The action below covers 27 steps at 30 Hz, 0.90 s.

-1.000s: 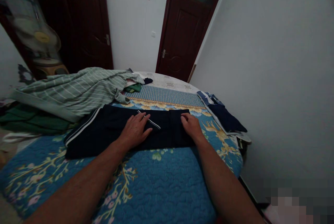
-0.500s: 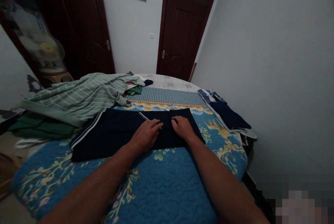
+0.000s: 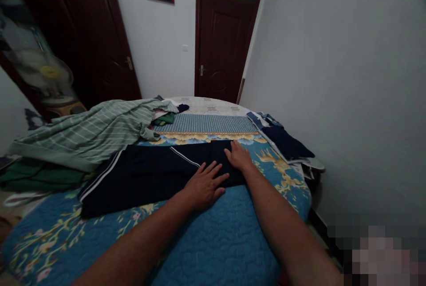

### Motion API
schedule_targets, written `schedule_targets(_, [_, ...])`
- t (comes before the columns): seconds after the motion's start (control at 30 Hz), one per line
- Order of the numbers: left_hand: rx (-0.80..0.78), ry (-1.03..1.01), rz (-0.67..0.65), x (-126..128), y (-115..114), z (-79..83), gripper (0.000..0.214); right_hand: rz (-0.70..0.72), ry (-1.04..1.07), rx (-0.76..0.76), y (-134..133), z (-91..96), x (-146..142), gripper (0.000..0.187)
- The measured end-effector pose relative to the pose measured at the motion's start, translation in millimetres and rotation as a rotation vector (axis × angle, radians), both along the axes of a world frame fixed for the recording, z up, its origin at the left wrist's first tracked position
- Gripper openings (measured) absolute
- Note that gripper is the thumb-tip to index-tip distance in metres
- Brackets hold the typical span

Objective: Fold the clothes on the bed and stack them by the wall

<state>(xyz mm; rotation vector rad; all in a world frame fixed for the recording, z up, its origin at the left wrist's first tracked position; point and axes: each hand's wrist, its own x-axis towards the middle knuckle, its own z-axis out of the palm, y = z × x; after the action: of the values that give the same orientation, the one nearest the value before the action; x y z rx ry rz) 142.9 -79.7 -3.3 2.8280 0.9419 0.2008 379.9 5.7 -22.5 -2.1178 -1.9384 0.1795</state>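
A folded navy garment with white stripe trim point(image 3: 153, 168) lies across the bed in front of me. My left hand point(image 3: 206, 186) rests palm down on its near edge, fingers spread apart, close to the slanting white stripes. Farther right, my right hand point(image 3: 238, 156) lies on the garment's folded right end. Its fingers stretch toward the far edge, and nothing is gripped in them. What kind of garment it is cannot be made out.
Under the garment is a blue quilted bedspread point(image 3: 226, 228) with flowers. A striped green shirt point(image 3: 96, 126) and a dark green cloth point(image 3: 43, 174) are heaped at the left. Folded clothes point(image 3: 286, 144) lie by the right wall. A fan point(image 3: 48, 73) stands at far left.
My left hand has slid right and nearer to me, its fingers now spread. My right hand has moved slightly outward with its fingers straighter. The view has shifted slightly to the right.
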Motion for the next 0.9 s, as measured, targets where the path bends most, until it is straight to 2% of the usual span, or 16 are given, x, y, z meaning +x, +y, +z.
schedule_targets(0.17, [-0.049, 0.006, -0.006, -7, -2, 10.0, 0.053, -0.021, 0.02, -0.036, 19, 6.6, 6, 0.08])
schedule_targets(0.3, [-0.024, -0.019, -0.038, -10, -1, 7.6, 0.051, -0.045, 0.033, -0.008, 27, 7.0, 8, 0.079])
schedule_targets(0.43, [0.037, -0.058, -0.117, -13, -1, 4.9, 0.043, -0.067, 0.037, 0.057, 24, 4.6, 6, 0.075])
schedule_targets(0.53, [0.061, -0.093, -0.15, -15, -1, 3.9, 0.04, -0.094, 0.021, 0.092, 15, 2.0, 5, 0.076])
schedule_targets(0.67, [0.092, -0.125, -0.155, -17, 1, 1.6, 0.037, -0.114, -0.014, 0.066, -2, -1.3, 8, 0.08])
schedule_targets(0.9, [0.11, -0.135, -0.192, -22, -2, 8.0, 0.025, -0.105, -0.096, 0.087, -62, -13.5, 24, 0.079])
